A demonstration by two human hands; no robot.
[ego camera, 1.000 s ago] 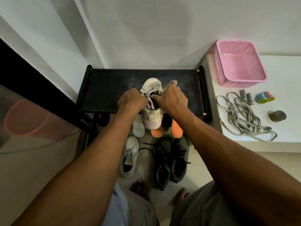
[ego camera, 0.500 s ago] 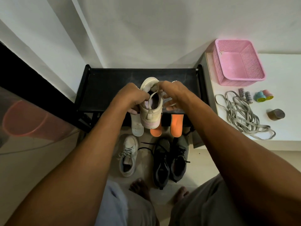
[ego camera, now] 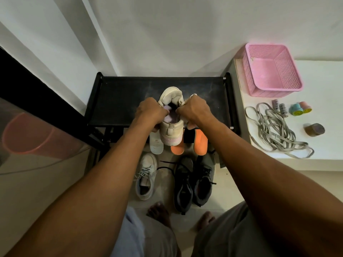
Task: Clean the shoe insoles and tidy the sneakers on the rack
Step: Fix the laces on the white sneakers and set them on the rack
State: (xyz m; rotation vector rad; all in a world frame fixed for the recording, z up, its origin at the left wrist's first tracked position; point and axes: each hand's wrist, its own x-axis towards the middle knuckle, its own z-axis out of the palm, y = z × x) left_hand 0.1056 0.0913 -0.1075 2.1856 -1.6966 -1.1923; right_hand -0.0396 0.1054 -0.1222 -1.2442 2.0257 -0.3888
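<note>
A cream sneaker (ego camera: 171, 130) with a pink sole edge is held over the front of the black shoe rack (ego camera: 118, 101), toe pointing away from me. My left hand (ego camera: 151, 112) grips its left collar and my right hand (ego camera: 194, 110) grips its right collar, spreading the opening so the lilac lining shows. Below the rack's front edge lie a white insole (ego camera: 156, 145) and two orange insoles (ego camera: 200, 142). On the floor stand the other cream sneaker (ego camera: 146, 177) and a pair of dark sneakers (ego camera: 193, 182).
A white counter (ego camera: 324, 145) on the right carries a pink basket (ego camera: 271, 69), a tangle of grey laces (ego camera: 274, 130), small rolls and a brown lump. My bare feet (ego camera: 159, 212) are just behind the floor shoes. A wall rises behind the rack.
Both hands shifted from the laces and tongue to the collar's two sides and pulled the opening wider; the shoe tipped slightly toward me.
</note>
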